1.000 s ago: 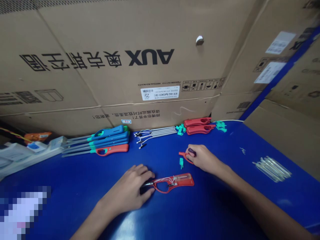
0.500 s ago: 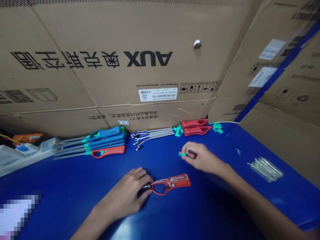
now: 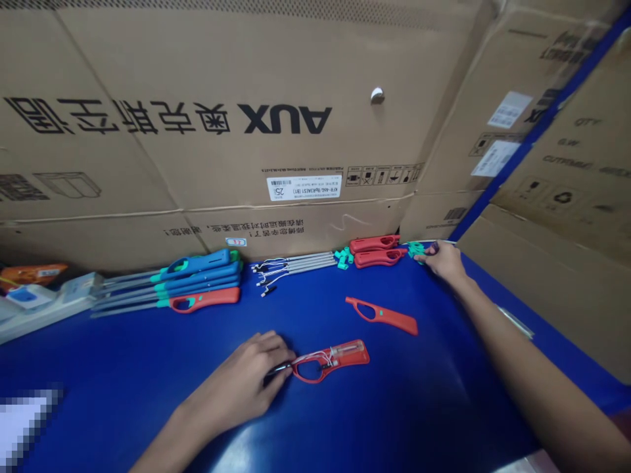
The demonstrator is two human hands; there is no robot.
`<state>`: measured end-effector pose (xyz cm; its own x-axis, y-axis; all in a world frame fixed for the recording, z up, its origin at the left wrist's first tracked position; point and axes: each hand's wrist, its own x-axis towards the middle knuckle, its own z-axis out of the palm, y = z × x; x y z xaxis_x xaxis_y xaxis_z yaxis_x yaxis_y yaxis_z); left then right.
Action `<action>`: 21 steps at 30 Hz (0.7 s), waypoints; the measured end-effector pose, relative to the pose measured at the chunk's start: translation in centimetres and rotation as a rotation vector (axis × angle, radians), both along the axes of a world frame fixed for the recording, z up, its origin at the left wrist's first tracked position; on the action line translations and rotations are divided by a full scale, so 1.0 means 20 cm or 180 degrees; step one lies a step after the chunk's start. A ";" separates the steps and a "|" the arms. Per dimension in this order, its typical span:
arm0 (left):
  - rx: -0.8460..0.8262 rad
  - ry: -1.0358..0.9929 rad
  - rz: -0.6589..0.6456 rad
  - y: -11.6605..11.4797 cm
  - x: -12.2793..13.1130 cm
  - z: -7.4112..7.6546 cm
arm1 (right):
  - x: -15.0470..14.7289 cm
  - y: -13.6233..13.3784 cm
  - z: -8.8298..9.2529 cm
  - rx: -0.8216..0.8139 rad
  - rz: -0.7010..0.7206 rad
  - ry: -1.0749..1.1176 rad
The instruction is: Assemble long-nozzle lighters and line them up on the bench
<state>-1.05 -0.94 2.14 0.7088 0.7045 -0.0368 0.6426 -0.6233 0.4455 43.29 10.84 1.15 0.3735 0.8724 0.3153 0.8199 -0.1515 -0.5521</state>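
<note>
My left hand (image 3: pixel 263 371) is closed round the metal tube (image 3: pixel 279 369) of an opened lighter. Its red handle half (image 3: pixel 357 353) lies on the blue table with white wires and a clear fuel tank (image 3: pixel 348 351) in it. Beyond it, a separate red handle half (image 3: pixel 394 316) rests on the table, a small green spot showing in its middle. At the back right, my right hand (image 3: pixel 446 261) has its fingers bent together at a pile of small green plastic pieces (image 3: pixel 417 248). Something small and dark shows between these fingers; its kind is unclear.
Lighters with blue and red handles (image 3: pixel 207 282) lie stacked at the left beside a power strip (image 3: pixel 49 307). Along the cardboard wall (image 3: pixel 221 164) are metal tubes with wires (image 3: pixel 310 263), green collars (image 3: pixel 342 257) and red handles (image 3: pixel 379 256). Clear tanks (image 3: pixel 515 322) lie partly behind my right arm.
My right hand has moved back and right from mid-table to the green pieces. The separate red handle half now shows where it was. My left hand keeps its hold on the tube.
</note>
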 end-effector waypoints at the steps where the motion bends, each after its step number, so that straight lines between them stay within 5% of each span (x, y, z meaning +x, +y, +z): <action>1: 0.0027 -0.0005 -0.0012 0.01 -0.01 0.00 | 0.00 0.00 0.02 -0.0037 -0.0109 -0.0026; 6: 0.0062 -0.0054 0.0045 0.03 -0.04 0.01 | -0.15 -0.13 0.15 -0.0224 0.0015 -0.0079; 9: 0.0046 -0.0038 0.0087 0.02 -0.04 0.01 | -0.39 -0.30 0.23 -0.0457 0.0803 0.0016; 11: 0.0047 -0.0009 0.0088 0.02 -0.03 0.01 | -0.57 -0.42 0.25 -0.1047 0.1931 0.0287; 13: 0.0062 0.0032 0.0097 0.02 -0.03 0.01 | -0.73 -0.51 0.24 -0.1555 0.2761 0.0284; 15: 0.0085 0.0066 0.0133 0.02 -0.03 0.01 | -0.84 -0.55 0.20 -0.1675 0.3114 0.0031; 21: 0.0139 0.0125 0.0320 0.01 -0.03 0.04 | -0.95 -0.55 0.04 -0.1376 0.3342 -0.0214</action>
<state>-1.71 -0.84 2.86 0.6331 0.7734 -0.0309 0.7193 -0.5732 0.3925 24.22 -0.19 2.02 -0.6123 0.7847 -0.0962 0.6799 0.4606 -0.5706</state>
